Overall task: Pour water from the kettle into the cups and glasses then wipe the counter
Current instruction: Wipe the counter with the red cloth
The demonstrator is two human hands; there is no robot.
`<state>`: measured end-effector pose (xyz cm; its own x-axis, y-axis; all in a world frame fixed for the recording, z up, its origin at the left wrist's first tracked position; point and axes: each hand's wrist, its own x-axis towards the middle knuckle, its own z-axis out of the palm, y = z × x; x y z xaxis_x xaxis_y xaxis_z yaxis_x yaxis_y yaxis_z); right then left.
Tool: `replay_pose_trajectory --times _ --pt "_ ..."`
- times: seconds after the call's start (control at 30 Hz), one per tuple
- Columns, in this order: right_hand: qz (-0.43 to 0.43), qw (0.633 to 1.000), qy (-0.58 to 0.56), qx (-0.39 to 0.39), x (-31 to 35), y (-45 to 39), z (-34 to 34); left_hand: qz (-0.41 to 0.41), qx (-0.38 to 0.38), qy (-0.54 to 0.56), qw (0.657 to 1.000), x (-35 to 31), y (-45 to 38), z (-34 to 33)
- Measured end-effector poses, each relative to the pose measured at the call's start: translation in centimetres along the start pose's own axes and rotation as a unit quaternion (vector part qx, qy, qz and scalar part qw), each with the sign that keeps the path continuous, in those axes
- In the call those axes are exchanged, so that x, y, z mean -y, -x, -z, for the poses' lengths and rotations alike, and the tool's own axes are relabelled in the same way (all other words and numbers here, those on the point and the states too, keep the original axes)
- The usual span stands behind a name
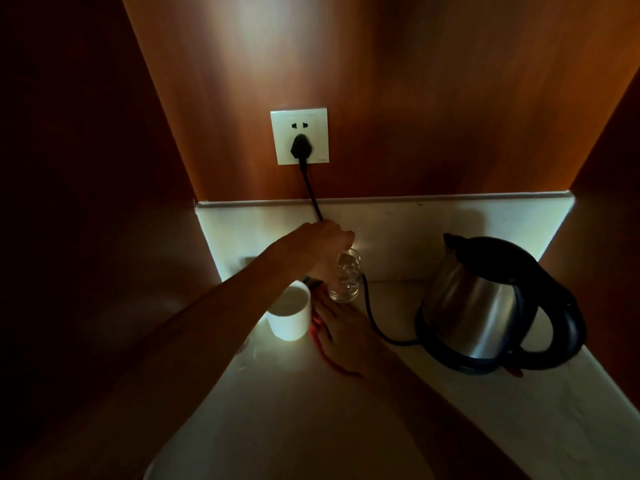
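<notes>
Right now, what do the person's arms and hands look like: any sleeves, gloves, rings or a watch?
Both forearms are bare as far as the view shows, with no sleeves in the frame. The left hand and right hand wear no gloves. No watch or bracelet shows on either wrist. The light is too dim to rule out a thin ring.

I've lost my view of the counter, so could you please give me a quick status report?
Left hand gripping the glass from above. Right hand flat on red cloth, wiping counter. Kettle parked on its base, cord beside the cloth.
</notes>
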<state>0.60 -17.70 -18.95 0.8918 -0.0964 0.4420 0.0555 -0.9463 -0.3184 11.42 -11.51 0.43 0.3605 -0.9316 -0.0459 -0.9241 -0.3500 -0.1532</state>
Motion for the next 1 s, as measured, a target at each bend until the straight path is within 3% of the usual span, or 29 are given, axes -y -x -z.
replay_pose_trajectory --times 0.2,0.63,1.0 --pt "0.027 0.999 0.018 -0.035 0.9 3.8 0.9 0.003 -0.003 -0.004 1.000 -0.3 0.3 -0.1" --pt "-0.007 0.997 0.038 -0.065 3.9 11.8 1.4 -0.012 0.018 -0.050 0.999 -2.1 1.2 -2.4" --pt "0.049 0.995 0.035 -0.079 6.3 15.9 1.9 -0.017 0.015 -0.069 0.997 -2.9 1.7 -3.4"
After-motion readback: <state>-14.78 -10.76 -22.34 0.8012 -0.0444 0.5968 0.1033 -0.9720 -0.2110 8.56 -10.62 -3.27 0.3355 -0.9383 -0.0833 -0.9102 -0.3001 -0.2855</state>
